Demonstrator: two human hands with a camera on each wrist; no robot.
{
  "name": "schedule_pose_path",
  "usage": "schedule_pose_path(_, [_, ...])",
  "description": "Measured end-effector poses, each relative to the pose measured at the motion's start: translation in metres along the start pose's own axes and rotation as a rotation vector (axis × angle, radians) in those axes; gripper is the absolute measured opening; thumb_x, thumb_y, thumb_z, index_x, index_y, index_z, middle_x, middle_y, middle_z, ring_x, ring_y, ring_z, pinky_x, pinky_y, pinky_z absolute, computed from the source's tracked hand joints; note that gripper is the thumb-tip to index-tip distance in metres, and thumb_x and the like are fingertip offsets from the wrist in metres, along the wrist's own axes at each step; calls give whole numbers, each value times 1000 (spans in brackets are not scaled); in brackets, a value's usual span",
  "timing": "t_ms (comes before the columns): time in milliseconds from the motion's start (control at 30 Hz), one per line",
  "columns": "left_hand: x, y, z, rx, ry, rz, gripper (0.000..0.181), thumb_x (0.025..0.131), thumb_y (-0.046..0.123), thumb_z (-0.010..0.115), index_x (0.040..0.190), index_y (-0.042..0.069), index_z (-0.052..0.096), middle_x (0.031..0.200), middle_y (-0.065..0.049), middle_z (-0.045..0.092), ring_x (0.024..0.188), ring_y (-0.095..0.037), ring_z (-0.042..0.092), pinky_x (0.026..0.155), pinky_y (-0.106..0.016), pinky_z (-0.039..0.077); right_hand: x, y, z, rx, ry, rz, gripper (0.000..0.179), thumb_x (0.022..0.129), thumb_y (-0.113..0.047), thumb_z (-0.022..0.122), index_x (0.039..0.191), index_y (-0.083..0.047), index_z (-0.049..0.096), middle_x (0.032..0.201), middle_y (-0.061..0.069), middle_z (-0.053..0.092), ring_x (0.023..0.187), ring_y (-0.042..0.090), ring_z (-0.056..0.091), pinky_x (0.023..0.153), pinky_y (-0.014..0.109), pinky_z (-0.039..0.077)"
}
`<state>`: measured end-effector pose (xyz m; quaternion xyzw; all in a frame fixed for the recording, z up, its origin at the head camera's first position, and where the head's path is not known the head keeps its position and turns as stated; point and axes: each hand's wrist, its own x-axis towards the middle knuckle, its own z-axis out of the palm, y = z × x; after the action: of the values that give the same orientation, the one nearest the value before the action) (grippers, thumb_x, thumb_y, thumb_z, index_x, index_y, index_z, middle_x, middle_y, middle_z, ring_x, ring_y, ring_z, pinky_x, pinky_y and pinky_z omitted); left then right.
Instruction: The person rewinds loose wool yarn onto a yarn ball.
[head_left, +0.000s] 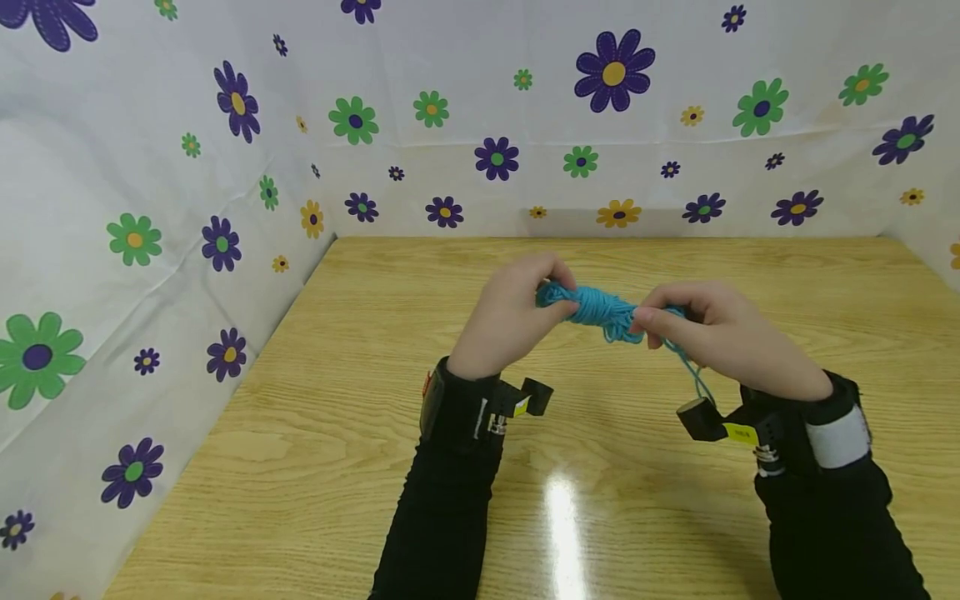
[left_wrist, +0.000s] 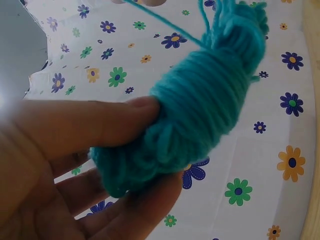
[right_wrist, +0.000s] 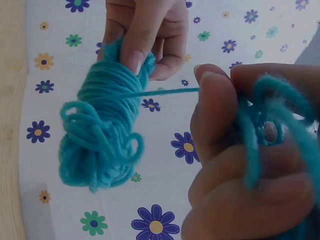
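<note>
A skein of blue yarn (head_left: 597, 307) is held above the table, wound tightly round its middle with loose loops at its right end. My left hand (head_left: 513, 315) pinches the skein's left end between thumb and fingers, as the left wrist view of the yarn (left_wrist: 202, 97) also shows. With curled fingers my right hand (head_left: 708, 329) grips a strand near the other end. In the right wrist view that strand (right_wrist: 167, 92) runs taut from the skein (right_wrist: 107, 120) to the right fingertips. More yarn is bunched inside the right hand, and a tail (head_left: 697, 379) hangs below it.
Beneath both hands lies a wood-grain table (head_left: 360, 408). A white cloth with printed flowers (head_left: 450, 75) stands along the back and the left side. Each wrist wears a small black camera mount, the left one (head_left: 517, 398) and the right one (head_left: 723, 421).
</note>
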<state>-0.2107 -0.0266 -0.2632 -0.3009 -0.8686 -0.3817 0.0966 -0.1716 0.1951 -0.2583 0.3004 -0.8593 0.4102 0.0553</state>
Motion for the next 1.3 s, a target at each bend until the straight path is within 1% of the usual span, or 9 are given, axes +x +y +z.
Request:
schedule_pose_path(267, [-1, 2, -2, 18, -100, -5, 8, 86, 10, 65, 92, 8, 61, 93, -3, 62, 80, -14, 51, 72, -29, 45, -5, 2, -6, 71, 82, 40, 14, 95, -7, 50, 85, -5, 60, 70, 6, 51, 41, 15, 32, 36, 30, 29])
schedule_pose_path(367, [-2, 2, -3, -14, -145, -3, 8, 85, 11, 65, 92, 9, 60, 93, -1, 62, 81, -14, 52, 73, -29, 46, -7, 4, -8, 88, 120, 49, 13, 95, -7, 50, 86, -5, 60, 70, 3, 51, 43, 14, 33, 37, 30, 30])
schedule_pose_path(433, [-2, 2, -4, -58, -178, 3, 9, 85, 11, 66, 91, 11, 60, 93, 0, 62, 84, -13, 53, 73, -28, 47, -7, 5, -9, 104, 147, 49, 14, 95, -7, 49, 86, -5, 59, 70, 2, 52, 44, 14, 34, 37, 29, 30])
schedule_pose_path(567, [-4, 3, -5, -207, -237, 35, 10, 84, 7, 66, 92, 9, 60, 94, -1, 62, 89, -13, 56, 74, -27, 49, -6, 7, -10, 156, 191, 45, 17, 96, -6, 48, 84, -4, 58, 71, 0, 53, 44, 13, 35, 37, 28, 31])
schedule_pose_path(767, [-6, 3, -8, -409, -278, 106, 11, 85, 1, 63, 94, 4, 59, 98, -6, 59, 91, -16, 56, 74, -29, 51, -4, 10, -8, 246, 194, 47, 17, 96, -5, 47, 84, -1, 58, 71, 1, 54, 44, 14, 34, 37, 30, 28])
schedule_pose_path(967, [-7, 3, -11, -538, -223, 132, 10, 86, 1, 61, 95, 1, 57, 100, -10, 57, 89, -20, 54, 75, -31, 50, -1, 12, -5, 186, 159, 53, 17, 96, -9, 48, 90, 0, 60, 68, 2, 52, 45, 13, 39, 36, 24, 33])
schedule_pose_path(1100, [-8, 4, -12, -613, -141, 108, 9, 87, -1, 60, 95, 0, 55, 102, -12, 57, 86, -22, 56, 72, -30, 50, 2, 14, -1, 242, 105, 15, 15, 95, -4, 48, 92, 2, 61, 72, 2, 54, 58, 14, 49, 51, 19, 44])
schedule_pose_path(1167, [-8, 5, -12, -623, -101, 87, 9, 87, 0, 60, 95, -1, 55, 103, -12, 56, 87, -22, 57, 72, -30, 49, 4, 15, 2, 282, 77, -15, 14, 94, 2, 47, 91, 2, 61, 74, 3, 55, 58, 15, 48, 51, 21, 45])
schedule_pose_path(1300, [-7, 7, -11, -605, -27, 48, 12, 88, 2, 60, 98, 0, 55, 102, -12, 56, 88, -21, 58, 72, -30, 48, 6, 15, 8, 205, 39, -9, 14, 93, 2, 47, 91, 0, 61, 71, 4, 56, 50, 15, 41, 44, 24, 37])
